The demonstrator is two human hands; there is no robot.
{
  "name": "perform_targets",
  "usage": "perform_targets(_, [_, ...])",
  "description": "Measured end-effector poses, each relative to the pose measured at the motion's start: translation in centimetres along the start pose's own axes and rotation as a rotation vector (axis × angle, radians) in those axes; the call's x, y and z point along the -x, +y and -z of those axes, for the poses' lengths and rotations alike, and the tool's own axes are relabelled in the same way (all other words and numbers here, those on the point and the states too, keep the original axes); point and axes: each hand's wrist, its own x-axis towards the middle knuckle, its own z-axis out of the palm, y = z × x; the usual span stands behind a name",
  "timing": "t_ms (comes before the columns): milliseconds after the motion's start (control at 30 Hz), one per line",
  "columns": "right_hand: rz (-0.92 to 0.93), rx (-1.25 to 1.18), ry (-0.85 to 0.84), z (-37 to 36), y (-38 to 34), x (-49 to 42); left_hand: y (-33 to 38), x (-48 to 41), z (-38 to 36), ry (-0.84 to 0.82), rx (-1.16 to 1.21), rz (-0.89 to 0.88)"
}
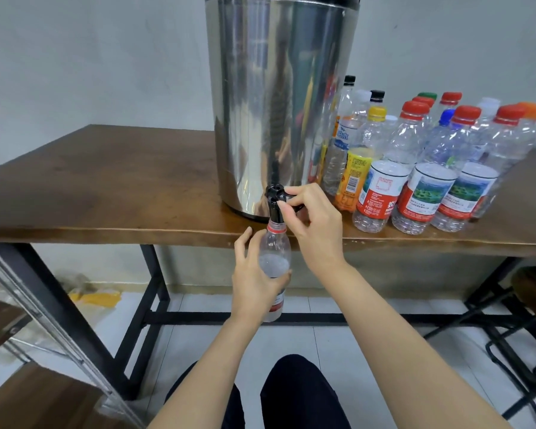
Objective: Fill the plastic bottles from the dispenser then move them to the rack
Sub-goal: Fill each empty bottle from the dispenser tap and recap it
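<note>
**Bottle at the tap, both hands engaged**

Our left hand (254, 274) is wrapped round the middle of the bottle (274, 246), with fingers and thumb curled on it. It holds the bottle upright, just below the front edge of the table (106, 181). The bottle has no cap, and its neck sits right under the black tap (275, 198) at the foot of the steel dispenser (276, 103).

Our right hand (314, 221) is on the tap. Thumb and forefinger pinch the small black lever; the other fingers are loosely bent and hold nothing else.

There is a whitish patch about halfway up inside the bottle. It is probably water frothing, but the blur there is too heavy for us to call a fill level.

The dispenser stands on the wooden table near the front edge, with the tap overhanging it. Just to its right, a tight cluster of capped bottles (430, 168) stands upright on the table. Most are clear plastic with red caps; a few caps are yellow, blue, black, green, orange or white.

At lower left is metal-framed shelving (28, 320) with wooden boards. Our knees, in dark trousers, show at the bottom of the frame over the tiled floor (338, 335).
</note>
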Motion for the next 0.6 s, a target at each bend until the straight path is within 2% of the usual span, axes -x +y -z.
perform_targets(600, [0.002, -0.018, 0.015, -0.27, 0.42, 0.11, -0.57, -0.03, -0.23, 0.029, 0.01, -0.003])
